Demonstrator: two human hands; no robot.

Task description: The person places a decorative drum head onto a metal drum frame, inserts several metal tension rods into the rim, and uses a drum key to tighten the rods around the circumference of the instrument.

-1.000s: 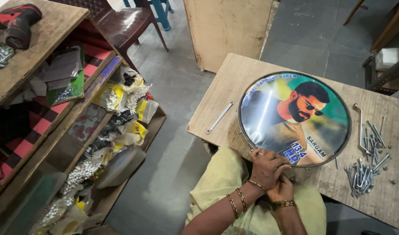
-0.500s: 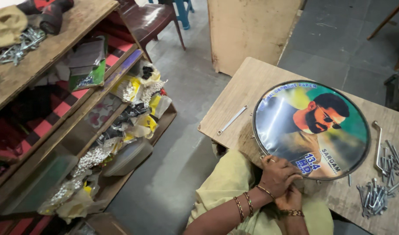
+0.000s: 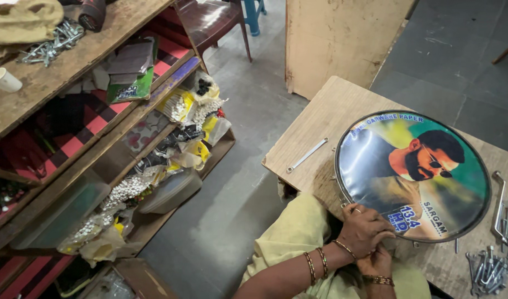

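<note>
- Both hands work the near rim of the round printed drumhead [image 3: 411, 174]: the left hand [image 3: 365, 230] curls over the edge, and the right hand [image 3: 378, 264] is tucked beneath, grip hidden.
- The drumhead lies flat on the wooden table [image 3: 320, 124].
- A pile of bolts [image 3: 494, 268] lies right of it.
- A slim wrench [image 3: 306, 155] lies left of it.

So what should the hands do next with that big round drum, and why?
Probably reach for a bolt from the pile of metal bolts: both hands, left hand over right hand, press the near rim of the round picture-printed drum, with the pile just beside.
</note>
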